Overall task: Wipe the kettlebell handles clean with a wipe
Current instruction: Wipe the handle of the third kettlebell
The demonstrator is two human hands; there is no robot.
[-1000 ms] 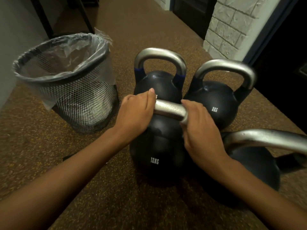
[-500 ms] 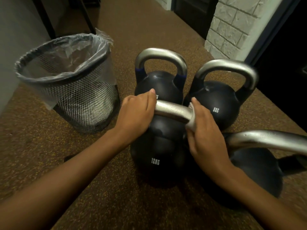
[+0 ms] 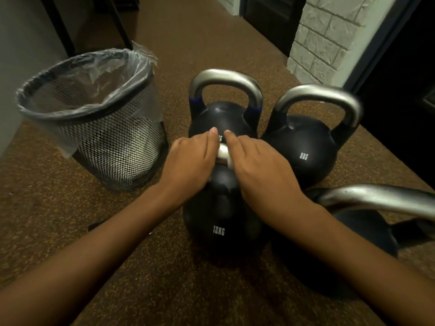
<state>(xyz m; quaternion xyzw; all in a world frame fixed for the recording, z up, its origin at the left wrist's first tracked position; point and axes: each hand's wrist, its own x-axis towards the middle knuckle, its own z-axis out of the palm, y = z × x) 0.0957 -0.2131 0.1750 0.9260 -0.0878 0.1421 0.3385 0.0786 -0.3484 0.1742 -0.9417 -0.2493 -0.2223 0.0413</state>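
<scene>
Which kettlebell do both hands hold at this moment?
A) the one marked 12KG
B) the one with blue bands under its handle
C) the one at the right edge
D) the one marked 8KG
A: the left hand and the right hand, which presses the white wipe, grip the top of the 12KG kettlebell; the other handles are untouched.
</scene>
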